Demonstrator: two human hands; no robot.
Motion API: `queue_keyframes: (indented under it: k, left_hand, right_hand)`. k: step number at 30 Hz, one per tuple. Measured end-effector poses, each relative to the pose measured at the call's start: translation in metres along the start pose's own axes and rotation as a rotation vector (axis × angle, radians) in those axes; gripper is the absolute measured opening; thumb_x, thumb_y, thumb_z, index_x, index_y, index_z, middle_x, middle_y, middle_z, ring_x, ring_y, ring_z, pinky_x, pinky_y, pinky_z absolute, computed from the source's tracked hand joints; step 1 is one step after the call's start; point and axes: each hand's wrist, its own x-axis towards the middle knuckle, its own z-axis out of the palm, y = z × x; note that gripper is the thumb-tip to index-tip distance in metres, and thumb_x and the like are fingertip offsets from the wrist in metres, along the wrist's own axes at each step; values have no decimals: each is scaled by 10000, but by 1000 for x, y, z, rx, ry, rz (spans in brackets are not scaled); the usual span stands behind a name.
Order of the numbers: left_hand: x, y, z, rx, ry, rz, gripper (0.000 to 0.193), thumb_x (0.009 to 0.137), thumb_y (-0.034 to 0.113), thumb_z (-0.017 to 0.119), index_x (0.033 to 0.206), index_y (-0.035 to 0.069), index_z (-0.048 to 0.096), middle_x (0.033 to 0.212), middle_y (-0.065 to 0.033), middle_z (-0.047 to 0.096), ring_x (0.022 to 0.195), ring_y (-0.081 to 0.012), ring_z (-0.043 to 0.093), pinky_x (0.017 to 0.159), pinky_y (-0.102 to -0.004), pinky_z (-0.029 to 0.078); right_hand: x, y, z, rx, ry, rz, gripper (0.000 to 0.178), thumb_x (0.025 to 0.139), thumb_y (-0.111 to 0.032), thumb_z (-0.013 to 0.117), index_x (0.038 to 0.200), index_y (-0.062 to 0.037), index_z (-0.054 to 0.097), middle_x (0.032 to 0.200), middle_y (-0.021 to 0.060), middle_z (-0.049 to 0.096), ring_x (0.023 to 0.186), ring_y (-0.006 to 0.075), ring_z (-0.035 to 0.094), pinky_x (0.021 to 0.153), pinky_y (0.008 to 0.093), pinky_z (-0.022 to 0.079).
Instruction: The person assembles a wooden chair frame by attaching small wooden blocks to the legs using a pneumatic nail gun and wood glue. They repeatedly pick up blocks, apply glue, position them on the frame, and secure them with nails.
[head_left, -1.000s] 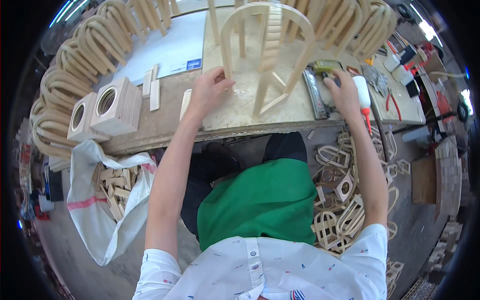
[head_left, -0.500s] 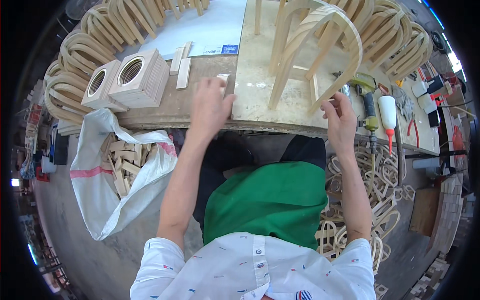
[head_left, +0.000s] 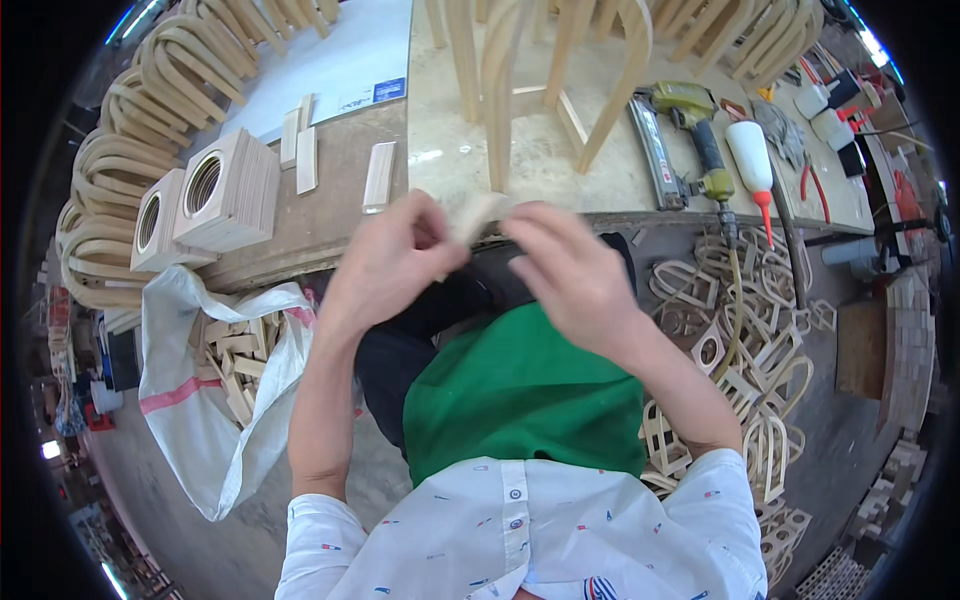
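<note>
A pale, flat wooden strip (head_left: 474, 217) is pinched at its lower end in my left hand (head_left: 392, 258), in front of the bench's edge. Just right of it, my right hand (head_left: 578, 275) is open and blurred, thumb apart from the fingers. Its fingertips come close to the strip's upper end; contact is unclear. Beyond both hands, a bent-wood frame (head_left: 497, 110) with arched legs stands on the bench. Another wooden strip (head_left: 379, 176) rests left of the frame, and several similar strips (head_left: 307, 160) lie farther left.
Square wooden blocks with round holes (head_left: 228, 185) and rows of bent-wood arches (head_left: 165, 65) line the left. At right are a nail gun (head_left: 705, 140), a white glue bottle (head_left: 750, 160) and red pliers (head_left: 815, 190). A white sack (head_left: 170, 350) of offcuts and piled wooden loops (head_left: 770, 400) are below.
The view has shifted right. My right hand has left the frame's leg and come across toward my left hand, which now holds a wooden strip out at the bench edge.
</note>
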Motion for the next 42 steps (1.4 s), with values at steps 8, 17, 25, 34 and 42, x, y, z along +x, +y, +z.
queue_keyframes:
  k: [8,17,25,34,42]
  left_hand:
    - [40,-12,18,-299,-34,214,382,826,133,712,1125,-38,547,938,-84,611,806,-138,602,736,-261,489]
    - [97,-15,20,-111,-135,301,283,831,17,655,1113,-8,645,1048,-61,658,944,-136,617,863,-273,483]
    - [96,-18,50,-181,-92,318,270,841,30,662,1109,-3,650,1044,-50,672,893,-114,631,808,-247,477]
    - [97,-16,49,-117,-130,296,324,787,-30,702,1103,2,640,998,-43,661,860,-112,615,797,-258,491]
    - [105,-19,50,-113,-157,350,367,756,-42,731,1106,23,640,974,-17,647,829,-104,589,771,-260,501]
  right_hand:
    - [2,30,-10,-106,-114,119,178,777,-25,639,951,-4,615,937,150,610,839,341,625,707,402,522]
    - [6,65,-30,-229,-52,176,138,813,-44,623,944,-6,602,928,154,597,867,355,604,730,436,506]
    - [-3,89,-20,-315,-48,178,110,731,-8,600,840,5,590,870,163,587,852,370,613,705,444,509]
    - [-1,94,-4,-308,-87,183,95,759,-28,604,845,6,622,836,160,592,807,356,622,676,444,509]
    - [0,103,3,-301,-80,152,124,821,-67,621,920,4,644,883,130,603,799,327,618,666,412,503]
